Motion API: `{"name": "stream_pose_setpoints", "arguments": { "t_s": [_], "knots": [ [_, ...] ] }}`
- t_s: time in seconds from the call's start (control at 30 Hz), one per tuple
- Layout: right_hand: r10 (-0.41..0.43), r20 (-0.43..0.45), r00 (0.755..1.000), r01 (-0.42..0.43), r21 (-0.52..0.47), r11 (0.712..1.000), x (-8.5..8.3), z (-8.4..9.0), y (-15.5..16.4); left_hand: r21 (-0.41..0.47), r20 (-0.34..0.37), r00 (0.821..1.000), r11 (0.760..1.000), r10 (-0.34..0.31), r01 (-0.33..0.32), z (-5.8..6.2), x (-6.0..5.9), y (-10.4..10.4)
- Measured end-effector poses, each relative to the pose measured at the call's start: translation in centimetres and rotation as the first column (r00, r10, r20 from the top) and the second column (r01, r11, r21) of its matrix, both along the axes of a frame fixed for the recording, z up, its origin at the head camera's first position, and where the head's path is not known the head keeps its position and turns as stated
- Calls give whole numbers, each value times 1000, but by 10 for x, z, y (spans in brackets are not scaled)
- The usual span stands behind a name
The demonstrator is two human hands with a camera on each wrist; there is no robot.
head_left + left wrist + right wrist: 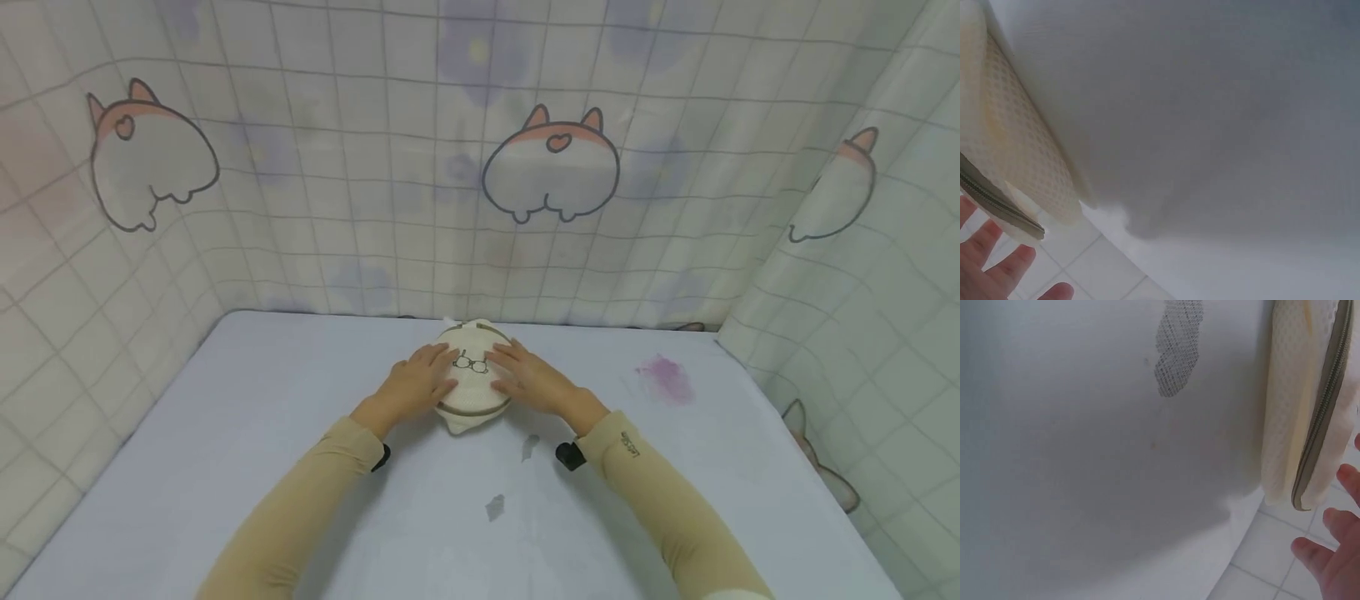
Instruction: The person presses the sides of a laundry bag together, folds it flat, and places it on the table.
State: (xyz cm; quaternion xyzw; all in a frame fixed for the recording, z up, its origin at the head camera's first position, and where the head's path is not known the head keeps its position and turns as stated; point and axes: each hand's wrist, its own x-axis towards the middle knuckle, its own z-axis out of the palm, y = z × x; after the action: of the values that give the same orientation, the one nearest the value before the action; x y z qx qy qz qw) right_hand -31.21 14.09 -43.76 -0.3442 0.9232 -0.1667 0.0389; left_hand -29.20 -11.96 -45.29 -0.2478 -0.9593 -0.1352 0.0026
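Observation:
A round cream mesh pouch (472, 372) with an olive zipper band and a small glasses print lies flat near the back middle of the pale table (262, 433). My left hand (422, 381) rests flat on its left half, fingers straight. My right hand (527, 380) lies the same way on its right half. In the left wrist view the pouch's edge (1016, 156) shows beside my left fingers (997, 265). The right wrist view shows the pouch (1294, 394), its zipper (1325, 406) and my right fingertips (1335, 550).
A checked curtain with cat prints (551, 162) walls in the table on three sides. A pink stain (666, 377) marks the table at the right. Two small grey marks (495, 506) (529, 446) lie between my forearms; one grey mark (1175, 350) also shows by the right wrist.

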Motion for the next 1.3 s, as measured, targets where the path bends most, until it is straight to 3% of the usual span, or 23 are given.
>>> {"name": "stream_pose_setpoints", "arguments": {
  "t_s": [0.27,0.7,1.0,1.3],
  "knots": [
    [24,37,999,-27,71,997,-3,-2,-2,-73,30,1000,997,-2,4,3,-2,1],
    [29,137,990,-51,161,986,-10,-9,4,-95,65,998,995,-27,33,-3,-5,1],
    [12,164,986,-43,187,981,-7,-10,-3,-108,122,992,994,-12,25,1,1,1],
    [-27,169,985,-13,233,972,-4,-7,-10,-118,114,993,993,-4,17,-4,-1,5]
  ]
}}
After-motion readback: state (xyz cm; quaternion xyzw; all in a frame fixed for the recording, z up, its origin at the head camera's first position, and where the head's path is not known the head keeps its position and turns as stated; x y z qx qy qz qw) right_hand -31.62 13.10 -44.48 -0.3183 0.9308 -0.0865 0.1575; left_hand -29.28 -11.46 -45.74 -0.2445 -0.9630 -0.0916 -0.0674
